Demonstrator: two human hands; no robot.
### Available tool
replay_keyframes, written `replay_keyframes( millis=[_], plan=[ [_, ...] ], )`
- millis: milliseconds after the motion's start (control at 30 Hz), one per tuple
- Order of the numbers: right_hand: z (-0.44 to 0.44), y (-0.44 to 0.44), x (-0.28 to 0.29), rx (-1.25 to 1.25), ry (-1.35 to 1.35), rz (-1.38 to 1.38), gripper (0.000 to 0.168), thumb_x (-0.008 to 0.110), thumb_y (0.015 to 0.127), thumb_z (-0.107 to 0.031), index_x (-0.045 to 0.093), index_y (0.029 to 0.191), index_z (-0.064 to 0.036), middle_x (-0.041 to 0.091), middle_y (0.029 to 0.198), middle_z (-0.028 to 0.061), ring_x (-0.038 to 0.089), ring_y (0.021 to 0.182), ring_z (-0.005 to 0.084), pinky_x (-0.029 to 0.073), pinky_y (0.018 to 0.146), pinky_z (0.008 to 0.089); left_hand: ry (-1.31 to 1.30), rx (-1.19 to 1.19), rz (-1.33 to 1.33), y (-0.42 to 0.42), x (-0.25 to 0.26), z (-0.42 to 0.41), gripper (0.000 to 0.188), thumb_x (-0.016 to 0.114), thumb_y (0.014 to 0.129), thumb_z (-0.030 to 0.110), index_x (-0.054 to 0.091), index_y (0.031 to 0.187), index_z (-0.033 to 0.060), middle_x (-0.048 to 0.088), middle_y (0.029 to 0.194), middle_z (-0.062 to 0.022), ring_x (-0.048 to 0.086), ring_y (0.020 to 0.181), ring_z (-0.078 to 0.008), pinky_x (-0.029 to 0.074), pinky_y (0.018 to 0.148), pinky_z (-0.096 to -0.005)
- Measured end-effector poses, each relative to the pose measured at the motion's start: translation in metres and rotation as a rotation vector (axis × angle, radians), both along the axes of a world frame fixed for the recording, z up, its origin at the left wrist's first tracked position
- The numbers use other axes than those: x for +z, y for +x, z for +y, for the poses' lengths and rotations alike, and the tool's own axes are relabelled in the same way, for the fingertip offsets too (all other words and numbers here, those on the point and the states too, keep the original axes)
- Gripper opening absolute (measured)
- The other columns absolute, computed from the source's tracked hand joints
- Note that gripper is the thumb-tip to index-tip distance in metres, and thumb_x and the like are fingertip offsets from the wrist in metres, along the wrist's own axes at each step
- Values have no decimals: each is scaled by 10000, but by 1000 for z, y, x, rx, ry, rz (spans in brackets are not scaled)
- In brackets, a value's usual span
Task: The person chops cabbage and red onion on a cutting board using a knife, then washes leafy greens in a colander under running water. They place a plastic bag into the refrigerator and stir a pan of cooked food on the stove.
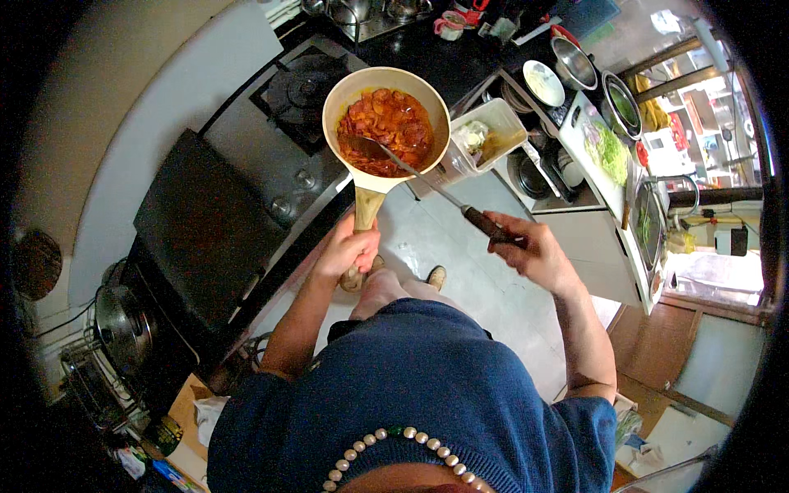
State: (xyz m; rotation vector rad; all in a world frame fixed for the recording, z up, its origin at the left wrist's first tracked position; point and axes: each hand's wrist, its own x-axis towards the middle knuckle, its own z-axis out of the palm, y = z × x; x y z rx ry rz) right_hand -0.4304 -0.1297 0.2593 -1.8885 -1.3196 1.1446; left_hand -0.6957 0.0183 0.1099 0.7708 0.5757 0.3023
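My left hand (352, 248) grips the wooden handle of a cream-coloured pan (333, 114), which is raised in front of me near the stove's edge. Reddish-orange cooked food in sauce (394, 126) covers the inside of the pan. With my right hand (533, 249) I hold the dark handle of a metal spatula or turner (425, 179). Its head rests in the food at the pan's left side. The stove's gas burner (304, 89) lies behind and left of the pan.
An open bin (493, 135) with scraps stands just right of the pan. At the right, a white cutting board (610, 191) holds shredded green vegetable, beside metal bowls (574, 63) and a knife. Below it is an open drawer with dishes. A black cover (197, 228) lies at the left.
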Motion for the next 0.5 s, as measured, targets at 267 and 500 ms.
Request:
replay_keyframes(
  millis=[267,500],
  plan=[
    [4,44,-10,-111,81,-252,476,627,816,22,545,1284,12,678,1018,120,633,876,176,497,820,292,-15,-120,24,14,-4,-17,83,484,888,35,423,945,33,409,563,4,365,389,-66,338,355,-252],
    [-5,55,-24,57,175,-503,512,581,721,43,575,1229,-26,609,846,228,602,775,414,494,730,456,-45,-195,32,38,-1,-24,100,488,891,39,420,964,32,406,549,3,358,386,-60,329,355,-247]
  ],
)
